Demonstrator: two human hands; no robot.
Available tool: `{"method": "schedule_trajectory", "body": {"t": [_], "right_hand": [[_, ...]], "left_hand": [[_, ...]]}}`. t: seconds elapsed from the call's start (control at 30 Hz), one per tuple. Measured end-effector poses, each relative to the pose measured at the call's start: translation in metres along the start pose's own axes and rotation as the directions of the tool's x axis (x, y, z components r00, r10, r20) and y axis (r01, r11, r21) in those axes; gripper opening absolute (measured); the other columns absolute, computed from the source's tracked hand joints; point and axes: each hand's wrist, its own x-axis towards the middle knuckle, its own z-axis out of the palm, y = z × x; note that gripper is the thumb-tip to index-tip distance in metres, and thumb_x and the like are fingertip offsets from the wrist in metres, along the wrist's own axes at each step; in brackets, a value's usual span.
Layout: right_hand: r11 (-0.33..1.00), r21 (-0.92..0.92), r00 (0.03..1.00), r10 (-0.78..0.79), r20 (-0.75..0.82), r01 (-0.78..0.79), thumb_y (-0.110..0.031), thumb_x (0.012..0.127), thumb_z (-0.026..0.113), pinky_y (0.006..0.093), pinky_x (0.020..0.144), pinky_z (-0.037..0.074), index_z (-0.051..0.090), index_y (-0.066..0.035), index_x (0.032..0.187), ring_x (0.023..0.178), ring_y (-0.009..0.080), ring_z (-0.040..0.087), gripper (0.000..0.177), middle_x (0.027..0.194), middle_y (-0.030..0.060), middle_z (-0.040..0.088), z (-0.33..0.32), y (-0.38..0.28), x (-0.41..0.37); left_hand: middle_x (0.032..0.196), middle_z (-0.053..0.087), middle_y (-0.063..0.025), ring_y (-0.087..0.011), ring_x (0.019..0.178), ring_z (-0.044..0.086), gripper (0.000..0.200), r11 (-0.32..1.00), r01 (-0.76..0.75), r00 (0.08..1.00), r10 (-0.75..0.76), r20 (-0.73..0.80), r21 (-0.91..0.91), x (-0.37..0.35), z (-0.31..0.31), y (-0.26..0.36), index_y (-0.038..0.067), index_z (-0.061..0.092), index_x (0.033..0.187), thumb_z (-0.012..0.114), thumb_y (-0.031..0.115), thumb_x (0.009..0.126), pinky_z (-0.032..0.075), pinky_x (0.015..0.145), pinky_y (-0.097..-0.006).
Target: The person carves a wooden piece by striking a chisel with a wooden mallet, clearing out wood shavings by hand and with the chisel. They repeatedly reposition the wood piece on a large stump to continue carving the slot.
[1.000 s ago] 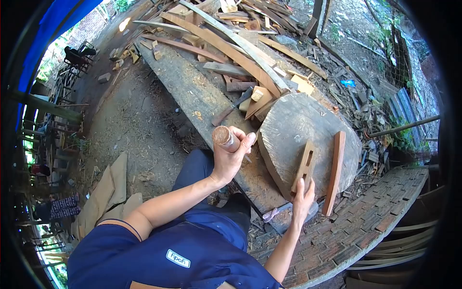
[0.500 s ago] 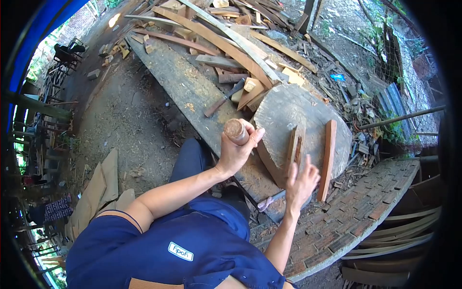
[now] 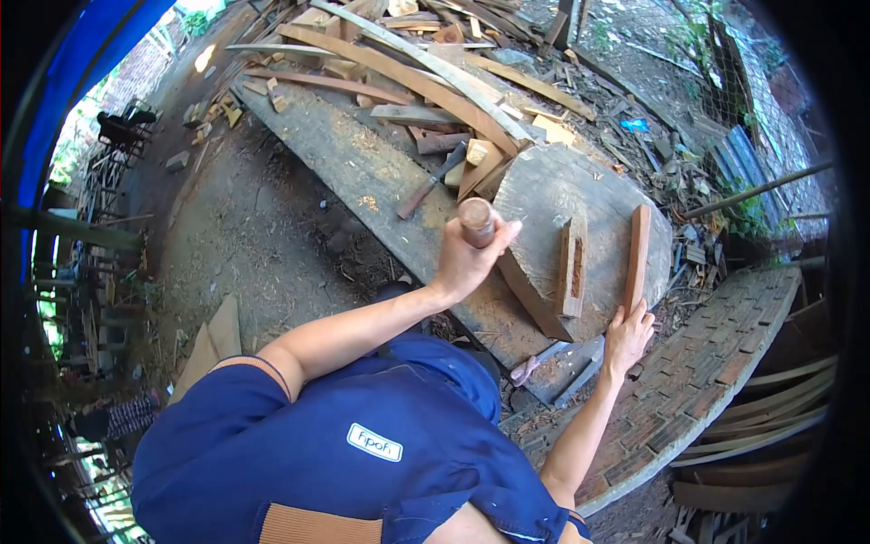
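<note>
My left hand [image 3: 467, 258] is closed round a thick, upright wooden handle [image 3: 478, 220]; its round top shows above my fist and the lower part is hidden. It is above the near left edge of a round wooden chopping block [image 3: 535, 195]. On the block lies a short piece of wood [image 3: 572, 267] with a long slot cut in its upper face. To its right, a slightly curved reddish-brown wooden strip [image 3: 638, 258] lies near the block's right edge. My right hand [image 3: 628, 340] has its thumb and fingers closed about the strip's near end.
A long flat board [image 3: 335, 154] with sawdust runs toward the far left. A hammer-like tool [image 3: 430, 181] with a wooden handle lies on it. Offcuts and long curved strips [image 3: 408, 72] are heaped beyond. A low brick ledge [image 3: 689, 390] curves along the right.
My right hand has moved right and forward, from over the slotted piece to the reddish strip's near end. The slotted piece now shows fully. My left hand still holds the handle.
</note>
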Motion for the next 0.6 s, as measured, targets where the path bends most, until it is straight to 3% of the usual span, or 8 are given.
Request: {"method": "schedule_trajectory", "body": {"t": [0.1, 0.17, 0.23, 0.3, 0.37, 0.4, 0.5, 0.6], "right_hand": [[0.996, 0.012, 0.995, 0.091, 0.037, -0.091, -0.029, 0.092, 0.061, 0.0477, 0.08, 0.05, 0.047, -0.006, 0.135, 0.096, 0.038, 0.059, 0.051, 0.108, 0.0188, 0.057, -0.008, -0.013, -0.002], [0.953, 0.09, 0.937, 0.263, 0.23, -0.29, -0.029, 0.093, 0.06, 0.0484, 0.083, 0.05, 0.045, -0.006, 0.137, 0.1, 0.0419, 0.06, 0.052, 0.114, 0.0222, 0.059, -0.014, -0.031, 0.002], [0.848, 0.473, 0.967, 0.171, 0.186, -0.241, -0.025, 0.094, 0.061, 0.0427, 0.09, 0.049, 0.046, 0.0, 0.135, 0.106, 0.0368, 0.062, 0.051, 0.118, 0.0257, 0.062, 0.012, -0.01, 0.004], [0.562, 0.781, 0.962, 0.145, 0.231, -0.273, -0.025, 0.089, 0.069, 0.0386, 0.089, 0.048, 0.051, 0.005, 0.129, 0.102, 0.0277, 0.062, 0.053, 0.114, 0.0196, 0.064, 0.009, -0.024, 0.001], [0.498, 0.751, 0.9, 0.288, 0.327, -0.433, -0.026, 0.083, 0.077, 0.036, 0.089, 0.047, 0.055, 0.007, 0.124, 0.099, 0.0234, 0.06, 0.057, 0.113, 0.0148, 0.063, 0.014, -0.053, -0.002], [0.616, 0.711, 0.935, 0.307, 0.179, -0.339, -0.032, 0.077, 0.082, 0.0376, 0.088, 0.048, 0.056, 0.006, 0.123, 0.098, 0.0273, 0.062, 0.065, 0.11, 0.0172, 0.064, 0.015, -0.068, -0.003], [0.795, 0.461, 0.917, 0.373, 0.142, -0.395, -0.037, 0.073, 0.085, 0.0397, 0.087, 0.048, 0.059, 0.004, 0.12, 0.098, 0.0315, 0.062, 0.068, 0.106, 0.0198, 0.064, -0.011, -0.112, -0.001], [0.808, 0.422, 0.911, 0.37, 0.18, -0.412, -0.041, 0.072, 0.085, 0.0401, 0.085, 0.05, 0.062, 0.001, 0.118, 0.096, 0.0307, 0.064, 0.066, 0.106, 0.0188, 0.066, -0.016, -0.119, -0.002]], "left_hand": [[0.068, 0.062, 0.0007, -0.0056, 0.06, 0.06, 0.02, 0.994, -0.105, 0.989, 0.106, 0.1, -0.014, 0.016, 0.01, 0.008, 0.011, 0.058, 0.077, 0.073, 0.018, 0.088, 0.048, 0.054, -0.0208], [0.066, 0.062, 0.0007, -0.0049, 0.058, 0.059, 0.02, 0.993, -0.109, 0.961, 0.119, 0.25, -0.055, 0.032, 0.008, 0.023, 0.009, 0.06, 0.077, 0.073, 0.019, 0.088, 0.046, 0.053, -0.0216], [0.063, 0.06, 0.0019, -0.0043, 0.059, 0.057, 0.022, 0.978, -0.187, 0.929, 0.207, 0.305, -0.096, 0.047, -0.001, 0.021, 0.008, 0.06, 0.077, 0.074, 0.021, 0.088, 0.045, 0.053, -0.0226], [0.063, 0.058, 0.0028, -0.004, 0.059, 0.054, 0.024, 0.971, -0.149, 0.93, 0.201, 0.306, -0.186, 0.062, -0.019, 0.02, 0.007, 0.059, 0.075, 0.075, 0.021, 0.087, 0.044, 0.054, -0.0232], [0.064, 0.057, 0.0028, -0.0034, 0.06, 0.052, 0.024, 0.975, -0.127, 0.921, 0.184, 0.342, -0.184, 0.082, -0.044, 0.011, 0.007, 0.059, 0.074, 0.075, 0.02, 0.087, 0.043, 0.055, -0.0232], [0.061, 0.05, 0.003, -0.0061, 0.06, 0.043, 0.028, 0.967, -0.07, 0.94, 0.146, 0.307, -0.243, 0.09, -0.056, 0.007, 0.005, 0.057, 0.07, 0.075, 0.018, 0.086, 0.039, 0.054, -0.0269], [0.064, 0.051, 0.0027, -0.0061, 0.062, 0.044, 0.026, 0.978, -0.127, 0.963, 0.162, 0.216, -0.166, 0.119, -0.101, -0.007, 0.005, 0.057, 0.073, 0.075, 0.019, 0.086, 0.04, 0.055, -0.0273], [0.064, 0.056, 0.005, -0.0037, 0.06, 0.051, 0.026, 0.995, -0.049, 0.985, 0.062, 0.163, -0.083, 0.14, -0.135, -0.025, 0.007, 0.06, 0.073, 0.075, 0.022, 0.087, 0.042, 0.054, -0.0233]]}}
